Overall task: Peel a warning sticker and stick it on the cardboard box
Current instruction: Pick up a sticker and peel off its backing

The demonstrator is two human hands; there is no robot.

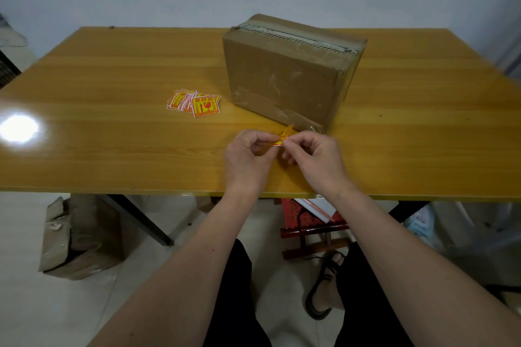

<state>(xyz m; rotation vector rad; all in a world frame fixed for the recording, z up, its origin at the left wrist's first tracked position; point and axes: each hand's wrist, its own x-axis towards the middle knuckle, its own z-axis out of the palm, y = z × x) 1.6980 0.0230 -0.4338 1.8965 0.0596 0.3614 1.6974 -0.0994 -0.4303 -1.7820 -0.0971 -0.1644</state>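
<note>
While a fanned pile of stickers lay on open tabletop left of the box, the left hand and right hand pinched one sticker between fingertips. They hovered near the table front edge, just before the box's near bottom edge, with bare surface either side.

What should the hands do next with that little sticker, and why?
Probably keep pulling the sticker off its backing. Both the left hand and the right hand pinch it between them in front of the cardboard box, one corner sticks up, and the box's near face shows no sticker yet.
</note>
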